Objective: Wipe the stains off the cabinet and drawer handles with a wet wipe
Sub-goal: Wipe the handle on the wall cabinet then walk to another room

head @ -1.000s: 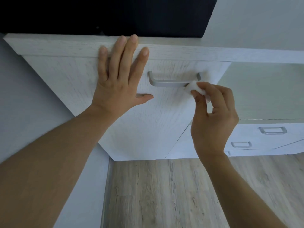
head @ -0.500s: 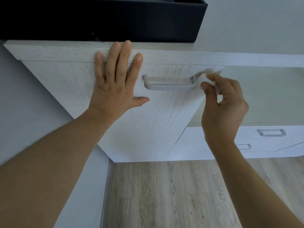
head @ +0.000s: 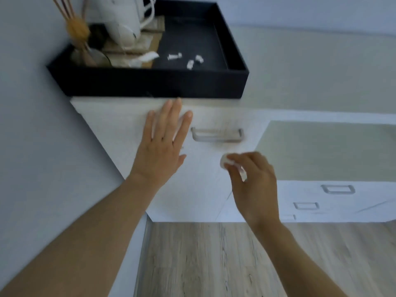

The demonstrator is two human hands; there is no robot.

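White wipe: a small crumpled wet wipe [head: 227, 162] is pinched in the curled fingers of the right hand [head: 255, 185], which hangs off the cabinet front just below the top handle and touches no handle.
Right hand, why: the balled wipe gives a firm pad for rubbing; held clear like this, I judge it is between strokes or heading for another handle.
Left hand: the left hand [head: 161, 146] lies flat, fingers straight and relaxed, on the cabinet door [head: 128, 133] beside the handle's left end — likely to brace the body and steady the door.
Top handle: one grey bar handle [head: 216, 135] near the door's upper edge; blur hides whether any stain remains.
Drawer handles: two clear ones lower right, a larger [head: 338, 189] and a smaller [head: 306, 205], plus a sliver of a third [head: 289, 217] — all well apart from the wipe, so probably yet to be wiped.
Black tray: one tray [head: 150, 84] on the cabinet top, holding a white kettle [head: 122, 20], a jar of sticks [head: 85, 52] and about three small white bits [head: 188, 60].
Floor: pale wood boards [head: 214, 264] below.
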